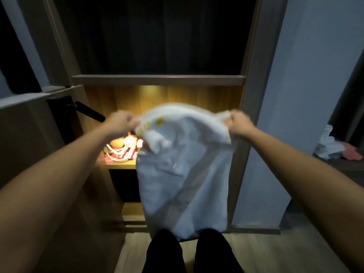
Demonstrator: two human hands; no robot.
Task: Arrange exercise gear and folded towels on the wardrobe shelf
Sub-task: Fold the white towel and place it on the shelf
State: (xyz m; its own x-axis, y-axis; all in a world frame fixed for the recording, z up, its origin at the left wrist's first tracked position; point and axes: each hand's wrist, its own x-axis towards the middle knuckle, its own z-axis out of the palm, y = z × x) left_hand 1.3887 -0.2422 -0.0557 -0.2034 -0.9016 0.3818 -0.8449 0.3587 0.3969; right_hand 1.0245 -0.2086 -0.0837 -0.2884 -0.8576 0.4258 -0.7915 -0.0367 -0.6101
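Observation:
A white towel (183,174) with small yellow marks near its top hem hangs unfolded in front of the wardrobe. My left hand (121,121) pinches its upper left corner and my right hand (239,123) pinches its upper right corner, both held at the height of the lit shelf (122,165). On that shelf, left of the towel, lies a heap of exercise gear (123,149): red and white straps or cords and some rounded orange and pale pieces. The towel hides the right part of the shelf.
A wooden shelf board (157,79) spans the wardrobe above the lit compartment, with a dark space over it. A door with a black lever handle (89,113) stands at the left. A pile of white and pink cloth (334,148) lies at the far right. My dark-clad legs (189,253) are below.

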